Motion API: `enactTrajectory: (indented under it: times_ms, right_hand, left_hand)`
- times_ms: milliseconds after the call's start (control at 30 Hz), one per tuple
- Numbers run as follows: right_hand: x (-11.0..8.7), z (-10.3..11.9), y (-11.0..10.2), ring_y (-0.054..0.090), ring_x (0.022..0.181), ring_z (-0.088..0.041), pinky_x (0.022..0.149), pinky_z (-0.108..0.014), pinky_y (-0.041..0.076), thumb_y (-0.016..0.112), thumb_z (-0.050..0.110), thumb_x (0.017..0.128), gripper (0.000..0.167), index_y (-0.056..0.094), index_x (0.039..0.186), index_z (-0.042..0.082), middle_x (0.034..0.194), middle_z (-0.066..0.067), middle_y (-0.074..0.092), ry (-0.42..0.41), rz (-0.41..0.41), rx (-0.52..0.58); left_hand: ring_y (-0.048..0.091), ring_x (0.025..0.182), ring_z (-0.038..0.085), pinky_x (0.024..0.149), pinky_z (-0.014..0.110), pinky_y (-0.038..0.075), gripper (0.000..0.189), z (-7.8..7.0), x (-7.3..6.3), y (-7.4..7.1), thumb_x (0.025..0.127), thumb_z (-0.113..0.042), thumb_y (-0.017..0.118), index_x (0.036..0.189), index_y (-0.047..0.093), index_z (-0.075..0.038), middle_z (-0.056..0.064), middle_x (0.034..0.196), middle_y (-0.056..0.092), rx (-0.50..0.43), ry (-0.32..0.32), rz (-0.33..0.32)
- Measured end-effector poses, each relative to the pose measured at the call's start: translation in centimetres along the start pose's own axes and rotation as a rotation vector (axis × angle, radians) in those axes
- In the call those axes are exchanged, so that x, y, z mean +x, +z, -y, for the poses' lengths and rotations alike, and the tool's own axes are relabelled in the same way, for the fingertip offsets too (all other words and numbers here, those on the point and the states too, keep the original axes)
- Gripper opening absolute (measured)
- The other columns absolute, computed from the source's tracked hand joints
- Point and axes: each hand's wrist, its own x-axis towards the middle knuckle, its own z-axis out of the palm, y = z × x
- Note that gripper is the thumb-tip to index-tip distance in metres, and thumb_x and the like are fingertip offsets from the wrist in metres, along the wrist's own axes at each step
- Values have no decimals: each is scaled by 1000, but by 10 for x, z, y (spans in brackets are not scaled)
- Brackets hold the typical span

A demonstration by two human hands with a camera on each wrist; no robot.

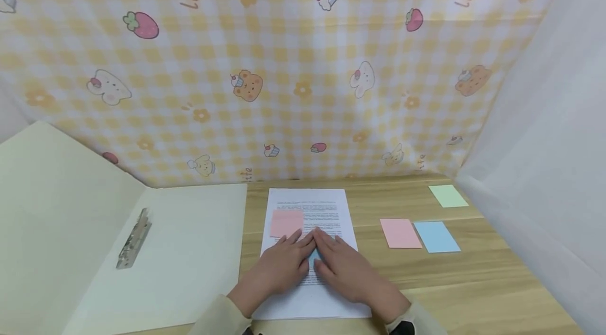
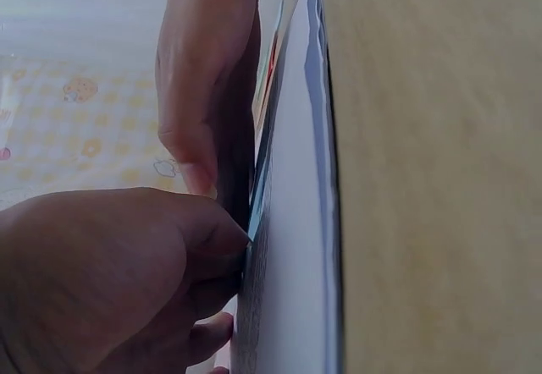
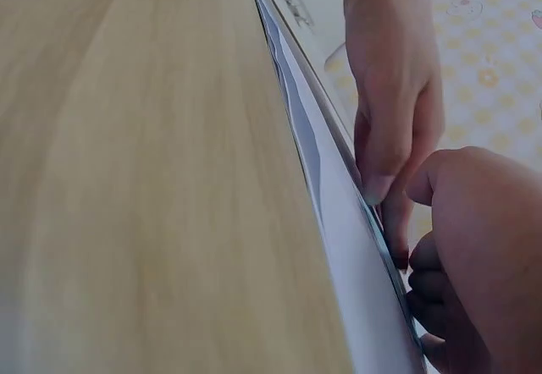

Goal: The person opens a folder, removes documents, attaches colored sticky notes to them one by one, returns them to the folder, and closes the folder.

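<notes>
Both the left hand (image 1: 285, 262) and right hand (image 1: 345, 267) lie with fingers extended, tips together, over a blue sticky note (image 1: 313, 258) on printed pages (image 1: 311, 302), apparently to press it flat.

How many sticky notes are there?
5: pink note on the page; blue note partly under left hand and right hand; to the right, second pink note, second blue note, green note. More may hide.

By my count it's two pink notes (image 1: 400, 233), two blue notes (image 1: 437, 236) and just one green note (image 1: 447, 196). Plus one paper stack (image 1: 312, 303), one folder (image 1: 203, 251), one clip (image 1: 134, 240), two hands (image 1: 286, 265).
</notes>
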Motion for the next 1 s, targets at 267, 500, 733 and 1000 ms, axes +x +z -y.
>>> enactTrajectory:
  times_ms: [267, 500, 733, 1000]
  right_hand:
    - [-25, -26, -5, 38, 151, -29, 123, -56, 29, 47, 31, 106, 56, 41, 151, -2, 162, -13, 39, 57, -109, -83]
    - [-36, -38, -6, 38, 151, -24, 123, -55, 29, 50, 32, 105, 55, 43, 152, 5, 163, -6, 39, 95, -121, -110]
    - [-32, -39, 3, 40, 150, -21, 124, -51, 30, 55, 32, 103, 53, 49, 149, 7, 160, -3, 44, 101, -185, -65]
    - [-31, -41, 7, 43, 148, -22, 121, -51, 34, 55, 34, 103, 53, 50, 148, 6, 159, -5, 45, 63, -228, -132]
  left_hand:
    - [38, 151, 28, 118, 55, 38, 50, -6, 4, -1, 103, -23, 50, 151, 48, -15, -1, 161, 43, -4, -6, 33]
    - [36, 152, 27, 120, 54, 37, 50, -9, 3, -4, 102, -23, 51, 152, 48, -15, -1, 161, 42, -18, -23, 50]
    - [35, 153, 30, 120, 57, 35, 51, -4, -2, -7, 102, -23, 53, 151, 48, -13, 1, 161, 42, -52, -18, 61]
    - [33, 154, 30, 121, 56, 33, 53, 0, -2, -3, 103, -29, 55, 152, 46, -12, 2, 162, 40, -53, 11, 61]
